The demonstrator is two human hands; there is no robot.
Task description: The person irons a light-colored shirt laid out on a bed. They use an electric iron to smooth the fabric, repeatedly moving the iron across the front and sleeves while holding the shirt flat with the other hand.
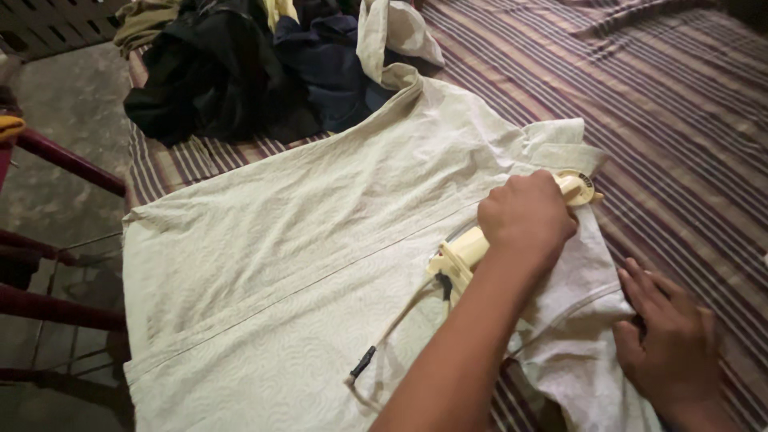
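Cream iron [512, 228] on pale shirt [304, 256], handle gripped by left hand [524, 218]. Right hand [668, 340] flat, fingers spread, pressing shirt edge, possibly sleeve. Dark clothes pile [240, 72] behind, on striped cloth [680, 104].

Dim, warm light throughout. Bed [680, 104] spread with a sheet striped in purple, brown and cream, creased near the top right. Heap of dark clothes [240, 72] piled at its far end. Grey concrete floor [72, 104] at left. Dark red metal frame [64, 160] beside the bed edge.
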